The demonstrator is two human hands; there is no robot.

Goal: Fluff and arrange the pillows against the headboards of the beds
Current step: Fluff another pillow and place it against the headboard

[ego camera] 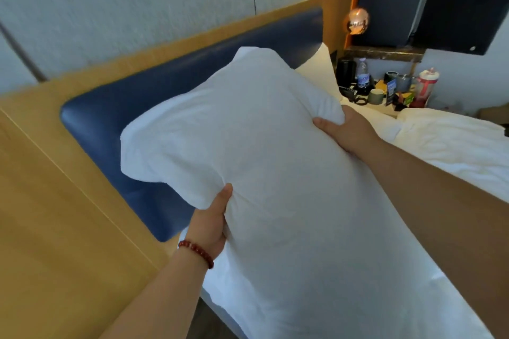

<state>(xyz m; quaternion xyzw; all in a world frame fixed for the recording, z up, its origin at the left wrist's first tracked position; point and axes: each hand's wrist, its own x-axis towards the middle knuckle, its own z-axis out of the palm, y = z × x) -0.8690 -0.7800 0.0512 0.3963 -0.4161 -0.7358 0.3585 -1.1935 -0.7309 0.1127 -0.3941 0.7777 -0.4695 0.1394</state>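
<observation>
Plump white fabric pillow (248, 146) held up off the white-sheeted bed (289, 305), tilted, in front of the padded blue leather headboard panel (110, 124); can't tell if it touches the panel. Left hand (210, 226), with red bead bracelet (197, 252), pinches the lower edge, thumb on top, other fingers tucked under, unseen. Right hand (347, 129) grips the far side edge, fabric bunched, fingers wrapped behind. Second white pillow (319, 69) leans at the headboard beyond. Step looks like fluffing: best squeeze both ends inward, shake to even the filling, then stand it upright, square against the panel beside the other one.
</observation>
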